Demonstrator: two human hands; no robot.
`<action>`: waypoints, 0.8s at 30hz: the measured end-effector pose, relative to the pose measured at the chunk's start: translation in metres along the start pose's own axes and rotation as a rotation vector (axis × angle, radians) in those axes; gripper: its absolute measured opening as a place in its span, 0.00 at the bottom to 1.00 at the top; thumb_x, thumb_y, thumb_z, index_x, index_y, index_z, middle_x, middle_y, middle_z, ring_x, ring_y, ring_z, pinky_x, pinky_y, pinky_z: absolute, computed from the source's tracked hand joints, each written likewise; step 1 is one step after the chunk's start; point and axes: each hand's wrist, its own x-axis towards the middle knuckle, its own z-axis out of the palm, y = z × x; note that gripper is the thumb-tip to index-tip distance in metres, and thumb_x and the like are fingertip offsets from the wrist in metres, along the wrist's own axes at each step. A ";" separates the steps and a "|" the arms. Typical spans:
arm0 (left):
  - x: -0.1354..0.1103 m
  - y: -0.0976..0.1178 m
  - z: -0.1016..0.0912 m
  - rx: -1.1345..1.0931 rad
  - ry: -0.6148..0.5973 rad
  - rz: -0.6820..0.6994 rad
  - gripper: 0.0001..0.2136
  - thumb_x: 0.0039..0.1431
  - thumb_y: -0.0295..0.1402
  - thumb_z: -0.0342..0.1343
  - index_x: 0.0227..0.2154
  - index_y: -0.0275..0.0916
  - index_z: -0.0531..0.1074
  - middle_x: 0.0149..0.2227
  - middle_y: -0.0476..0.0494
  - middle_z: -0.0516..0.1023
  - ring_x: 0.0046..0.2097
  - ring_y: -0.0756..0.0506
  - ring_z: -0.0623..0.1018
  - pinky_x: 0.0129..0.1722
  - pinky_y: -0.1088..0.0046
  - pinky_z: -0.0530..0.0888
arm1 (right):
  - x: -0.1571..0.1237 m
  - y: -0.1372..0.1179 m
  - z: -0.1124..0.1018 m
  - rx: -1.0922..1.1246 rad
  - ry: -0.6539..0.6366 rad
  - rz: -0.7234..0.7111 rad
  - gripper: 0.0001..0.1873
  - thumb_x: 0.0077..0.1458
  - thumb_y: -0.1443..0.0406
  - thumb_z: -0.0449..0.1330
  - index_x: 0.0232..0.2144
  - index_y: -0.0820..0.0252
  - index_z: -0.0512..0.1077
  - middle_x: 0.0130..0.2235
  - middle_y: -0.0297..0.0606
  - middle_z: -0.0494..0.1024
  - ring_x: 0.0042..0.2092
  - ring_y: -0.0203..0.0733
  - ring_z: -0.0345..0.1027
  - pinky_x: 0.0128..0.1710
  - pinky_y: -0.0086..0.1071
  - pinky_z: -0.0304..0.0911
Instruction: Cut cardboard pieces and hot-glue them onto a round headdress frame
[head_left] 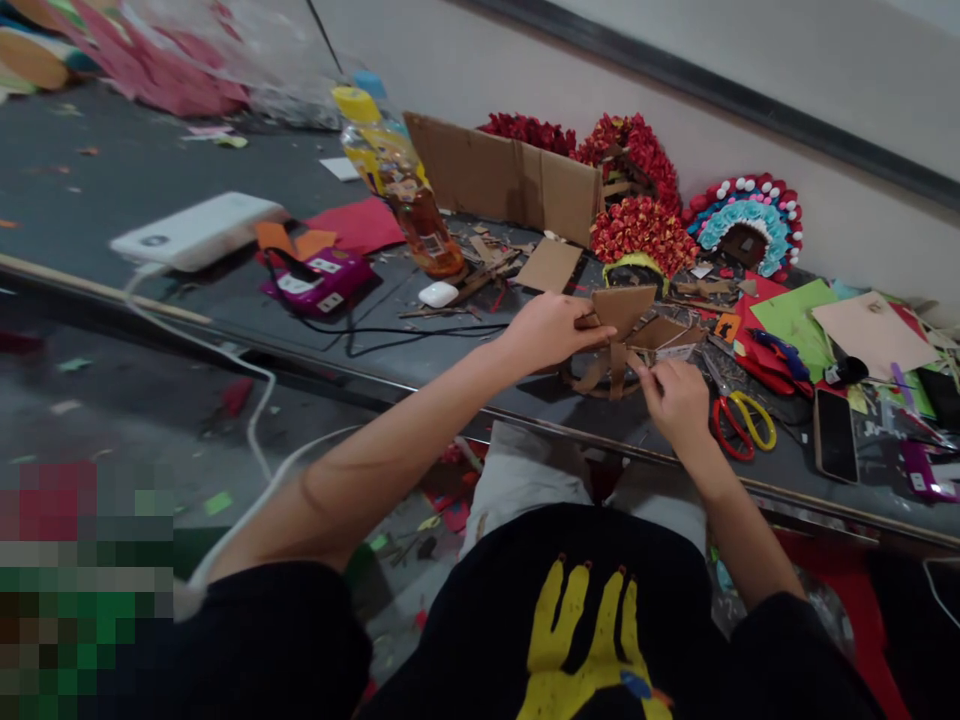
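My left hand (551,328) pinches the edge of a small cardboard piece (624,308) standing upright above the desk. Beneath and around it is a frame of bent brown cardboard strips (616,372), partly covered by my fingers. With thumb and fingers closed, my right hand (677,398) grips a cardboard strip of this frame from the other side. Scissors (742,420) with one red and one yellow handle lie just right of my right hand. Behind the work, a flat cardboard square (550,264) rests on the desk.
A drink bottle with a yellow cap (401,185), a white power bank (199,230) with a cable, and a purple device (319,280) stand to the left. Red flower-covered arches (643,235) lean behind, near a cardboard panel (510,180). A phone (835,435) and coloured paper (799,320) lie right.
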 end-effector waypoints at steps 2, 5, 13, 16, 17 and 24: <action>0.000 0.000 -0.001 0.021 -0.018 0.001 0.18 0.56 0.46 0.53 0.21 0.36 0.69 0.23 0.44 0.74 0.27 0.47 0.71 0.26 0.73 0.57 | -0.001 0.012 -0.007 0.025 0.049 0.072 0.13 0.60 0.61 0.50 0.29 0.59 0.71 0.33 0.40 0.74 0.38 0.42 0.66 0.39 0.34 0.59; -0.001 -0.001 -0.003 0.039 -0.039 0.022 0.17 0.57 0.46 0.52 0.22 0.36 0.69 0.23 0.44 0.73 0.27 0.47 0.71 0.26 0.72 0.57 | 0.004 0.028 -0.018 0.061 0.143 0.175 0.12 0.58 0.59 0.53 0.40 0.58 0.71 0.42 0.43 0.74 0.47 0.46 0.66 0.48 0.40 0.60; 0.000 -0.006 -0.002 0.051 -0.045 0.068 0.19 0.57 0.46 0.49 0.20 0.36 0.67 0.22 0.45 0.72 0.27 0.48 0.70 0.25 0.73 0.57 | 0.064 0.034 -0.022 0.398 -0.184 0.058 0.16 0.54 0.62 0.58 0.46 0.57 0.70 0.44 0.41 0.78 0.46 0.45 0.71 0.49 0.38 0.62; 0.000 -0.008 -0.003 0.041 -0.059 0.051 0.20 0.57 0.46 0.50 0.18 0.36 0.66 0.21 0.46 0.70 0.26 0.49 0.69 0.25 0.73 0.56 | 0.078 0.029 -0.017 0.426 -0.336 0.052 0.11 0.52 0.66 0.59 0.40 0.57 0.73 0.37 0.37 0.80 0.39 0.43 0.73 0.42 0.35 0.64; 0.000 -0.008 -0.004 0.041 -0.059 0.051 0.20 0.57 0.46 0.50 0.17 0.36 0.66 0.20 0.46 0.69 0.25 0.49 0.68 0.25 0.72 0.56 | 0.079 0.028 -0.016 0.407 -0.350 0.062 0.09 0.52 0.67 0.59 0.38 0.57 0.74 0.36 0.37 0.80 0.38 0.43 0.73 0.40 0.34 0.64; 0.003 -0.010 -0.009 0.064 -0.100 0.090 0.22 0.56 0.47 0.49 0.14 0.37 0.65 0.16 0.47 0.65 0.21 0.50 0.63 0.24 0.71 0.55 | 0.075 0.028 -0.015 0.334 -0.344 0.066 0.08 0.53 0.66 0.60 0.37 0.59 0.74 0.34 0.40 0.80 0.37 0.43 0.73 0.37 0.31 0.62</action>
